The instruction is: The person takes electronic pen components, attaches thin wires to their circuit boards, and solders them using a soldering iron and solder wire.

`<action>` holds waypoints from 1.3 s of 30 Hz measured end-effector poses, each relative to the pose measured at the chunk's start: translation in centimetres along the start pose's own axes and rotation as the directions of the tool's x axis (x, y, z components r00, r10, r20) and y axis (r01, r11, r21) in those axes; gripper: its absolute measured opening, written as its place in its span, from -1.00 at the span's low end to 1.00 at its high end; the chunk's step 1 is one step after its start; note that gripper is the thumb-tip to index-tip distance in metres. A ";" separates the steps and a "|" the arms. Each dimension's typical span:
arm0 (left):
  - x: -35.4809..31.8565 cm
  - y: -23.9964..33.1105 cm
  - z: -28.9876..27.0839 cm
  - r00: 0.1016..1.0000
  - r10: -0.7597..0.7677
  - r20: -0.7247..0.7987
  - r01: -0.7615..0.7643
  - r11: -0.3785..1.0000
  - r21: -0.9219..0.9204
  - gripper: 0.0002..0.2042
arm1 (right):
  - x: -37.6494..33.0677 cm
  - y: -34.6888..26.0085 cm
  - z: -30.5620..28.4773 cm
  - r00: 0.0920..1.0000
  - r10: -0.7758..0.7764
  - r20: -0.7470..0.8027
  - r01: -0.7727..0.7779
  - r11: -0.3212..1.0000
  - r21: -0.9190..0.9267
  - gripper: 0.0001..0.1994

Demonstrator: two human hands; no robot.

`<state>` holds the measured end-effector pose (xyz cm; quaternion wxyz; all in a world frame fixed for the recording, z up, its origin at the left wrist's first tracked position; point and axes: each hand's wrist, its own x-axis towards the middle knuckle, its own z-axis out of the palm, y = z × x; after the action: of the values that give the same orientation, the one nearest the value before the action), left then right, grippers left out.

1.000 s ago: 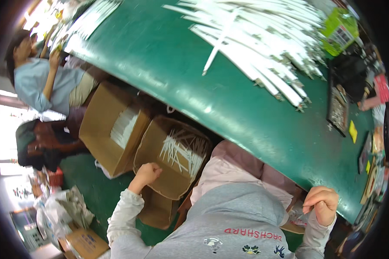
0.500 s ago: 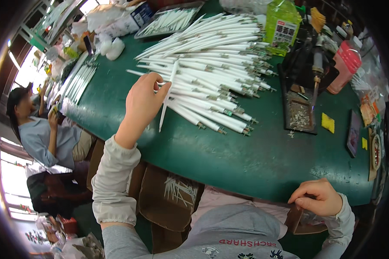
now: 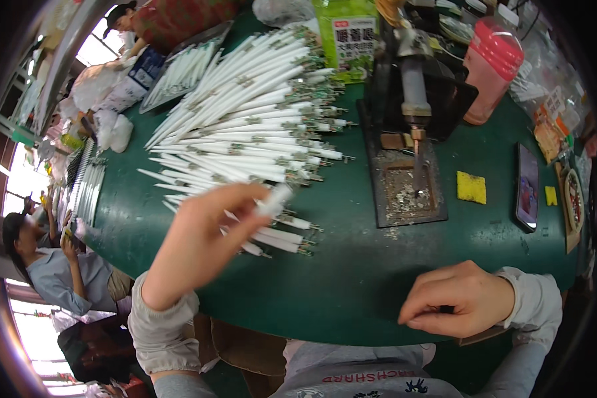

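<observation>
My left hand [image 3: 199, 242] hovers over the near end of a big pile of white tubes with metal ends [image 3: 245, 132] on the green table [image 3: 351, 278]. Its fingers pinch one white tube [image 3: 273, 201], lifted a little off the pile. My right hand [image 3: 454, 298] rests at the table's near edge, fingers curled together around something small that I cannot make out.
A dark stand with a soldering tool [image 3: 414, 99] sits over a tray of metal scraps [image 3: 404, 192]. Nearby lie a yellow sponge [image 3: 471, 187], a phone [image 3: 527, 187], a pink container [image 3: 489, 69] and a green packet [image 3: 348, 36]. Other people sit at the left [image 3: 53, 265].
My left hand came up from the boxes below the table, reached the pile and drew back toward me holding one white tube. The view tilted up onto the tabletop.
</observation>
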<state>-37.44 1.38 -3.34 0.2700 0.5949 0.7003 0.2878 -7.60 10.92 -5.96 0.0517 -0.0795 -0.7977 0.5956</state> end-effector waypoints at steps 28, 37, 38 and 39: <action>3.7 4.3 9.0 0.770 0.024 0.638 0.419 0.735 -0.533 -0.85 | 0.7 2.4 -1.8 0.894 0.060 -0.444 -0.105 0.991 -0.077 -0.87; 3.7 4.0 9.1 0.741 0.054 0.669 0.464 0.680 -0.568 -0.84 | 0.9 4.1 -1.2 0.792 -0.514 -0.331 0.189 0.720 -0.668 -0.72; 3.8 3.9 9.1 0.742 0.064 0.668 0.452 0.688 -0.568 -0.84 | 0.9 4.1 -1.2 0.793 -0.513 -0.330 0.189 0.721 -0.666 -0.72; 3.8 4.0 9.1 0.742 0.062 0.668 0.454 0.687 -0.568 -0.84 | 0.9 4.2 -1.4 0.786 -0.541 -0.300 0.209 0.689 -0.694 -0.72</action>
<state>-28.76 6.36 -6.86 0.7272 0.4226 0.4644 0.2771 -7.93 13.53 -9.62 0.3444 -0.0672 -0.9076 0.2305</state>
